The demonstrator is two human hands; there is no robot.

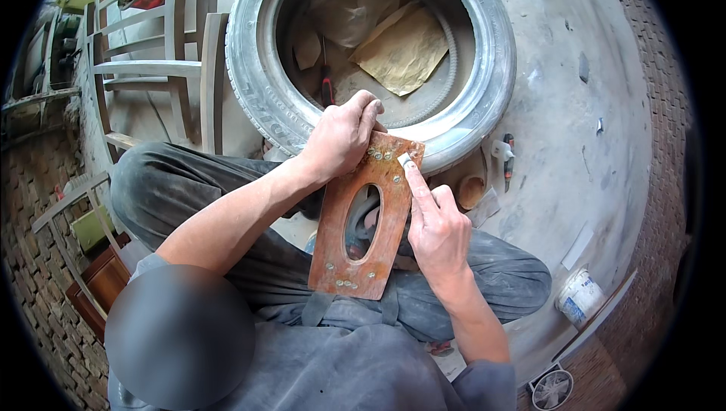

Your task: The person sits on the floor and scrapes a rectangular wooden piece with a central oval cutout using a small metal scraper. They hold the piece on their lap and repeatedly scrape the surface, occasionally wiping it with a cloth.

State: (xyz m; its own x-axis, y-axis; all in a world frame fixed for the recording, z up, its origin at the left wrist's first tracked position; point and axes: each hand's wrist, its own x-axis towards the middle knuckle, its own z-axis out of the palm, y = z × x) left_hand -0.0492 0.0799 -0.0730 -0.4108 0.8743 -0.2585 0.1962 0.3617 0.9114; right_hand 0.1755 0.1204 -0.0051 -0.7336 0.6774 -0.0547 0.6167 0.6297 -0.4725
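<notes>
A brown wooden board with a long oval hole slants across my lap, its far end against the tyre's rim. Round metal screw heads or spots cluster near both of its ends. My left hand is closed over the board's far left corner. On the far right part of the board, my right hand presses a small flat pale piece under its outstretched index finger; the other fingers are curled in. Whether this piece is a blade or a scrap, I cannot make out.
A large grey-dusted tyre lies ahead, holding yellowish sandpaper and a red-black screwdriver. Wooden chair frames stand left. At right are another screwdriver, a white tub and a small fan.
</notes>
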